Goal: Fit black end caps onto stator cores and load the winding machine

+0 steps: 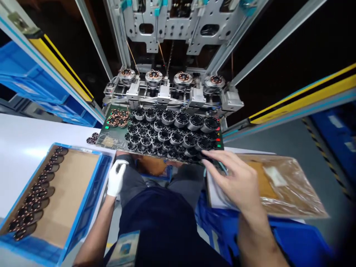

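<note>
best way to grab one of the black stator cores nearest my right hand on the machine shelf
Probably from above, pinching the outer rim of a front-row black stator core with the right hand. The cores lie flat, bores upward, packed close together, so their sides are hard to reach.

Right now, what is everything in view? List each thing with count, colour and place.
Winding machine: one, grey metal, top centre.
Wound stators on machine heads: four, copper and silver, in a row.
Bare stator cores: dozens, black and silver, on the dark tray below the heads.
Wound coils on tray: about four, copper, tray's left corner.
Blue crate: one, lower left, cardboard liner, a row of stators along its left edge.
Plastic bag: one, clear brownish, right.
Left hand: white glove, resting on the knee.
Right hand: bare, fingers at the tray's near right edge.
</note>
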A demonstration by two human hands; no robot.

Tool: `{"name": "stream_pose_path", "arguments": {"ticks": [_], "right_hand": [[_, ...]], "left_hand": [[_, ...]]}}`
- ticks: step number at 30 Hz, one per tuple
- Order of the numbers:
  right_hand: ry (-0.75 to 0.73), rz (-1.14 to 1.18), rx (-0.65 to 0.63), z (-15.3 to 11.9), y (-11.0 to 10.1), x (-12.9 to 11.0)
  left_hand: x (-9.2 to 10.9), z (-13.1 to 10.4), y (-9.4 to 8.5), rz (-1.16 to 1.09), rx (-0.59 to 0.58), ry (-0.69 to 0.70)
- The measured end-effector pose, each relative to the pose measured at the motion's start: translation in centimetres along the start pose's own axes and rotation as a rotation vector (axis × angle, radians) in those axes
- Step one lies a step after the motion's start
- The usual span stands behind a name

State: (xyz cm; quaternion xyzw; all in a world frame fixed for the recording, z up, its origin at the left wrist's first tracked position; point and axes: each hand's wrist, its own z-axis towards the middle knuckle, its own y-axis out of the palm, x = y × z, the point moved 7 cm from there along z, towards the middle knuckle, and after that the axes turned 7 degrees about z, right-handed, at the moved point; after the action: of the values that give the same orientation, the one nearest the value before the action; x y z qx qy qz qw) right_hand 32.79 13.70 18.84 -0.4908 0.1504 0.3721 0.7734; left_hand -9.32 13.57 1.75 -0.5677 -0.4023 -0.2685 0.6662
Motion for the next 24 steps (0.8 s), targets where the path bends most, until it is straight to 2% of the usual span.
{"name": "stream_pose_path", "arguments": {"ticks": [2,4,5,8,11,13,16,18,21,24], "right_hand": [[-0.175,0.060,-0.195,4.1,3.8,-4.3],[-0.385,-0.103,-0.483,7.3,9.4,-7.5],[-0.455,-0.258,-0.643,8.5,12.6,-8.0],[-0.530,-0.385,-0.827,12.3,19.6,-8.6],[-0.550,-0.461,-0.939,14.6,24.1,-8.3],[-0.559,-0.513,-1.007,15.1,25.8,-8.0],[-0.588,-0.565,-1.074,15.0,26.5,-8.4],[-0.612,-0.574,-1.087,14.8,25.3,-9.3],[-0.639,-0.553,-1.078,14.8,20.8,-10.5],[-0.647,-0.526,-1.066,15.0,13.9,-9.9]], "left_hand": [[-0.2,2.4,-1.2,0.013,0.069,0.021],[-0.6,5.7,-2.1,0.043,0.156,0.032],[-0.9,7.5,-2.3,0.064,0.195,0.035],[-1.8,12.5,-2.0,0.144,0.263,0.048],[-2.8,15.3,-1.0,0.251,0.300,0.043],[-3.3,15.9,-0.4,0.313,0.323,0.040],[-3.5,15.7,-0.1,0.367,0.344,0.049],[-3.5,15.5,-0.1,0.387,0.349,0.058],[-3.5,15.5,-0.3,0.407,0.333,0.065],[-3.7,15.7,-0.3,0.419,0.297,0.057]]}}
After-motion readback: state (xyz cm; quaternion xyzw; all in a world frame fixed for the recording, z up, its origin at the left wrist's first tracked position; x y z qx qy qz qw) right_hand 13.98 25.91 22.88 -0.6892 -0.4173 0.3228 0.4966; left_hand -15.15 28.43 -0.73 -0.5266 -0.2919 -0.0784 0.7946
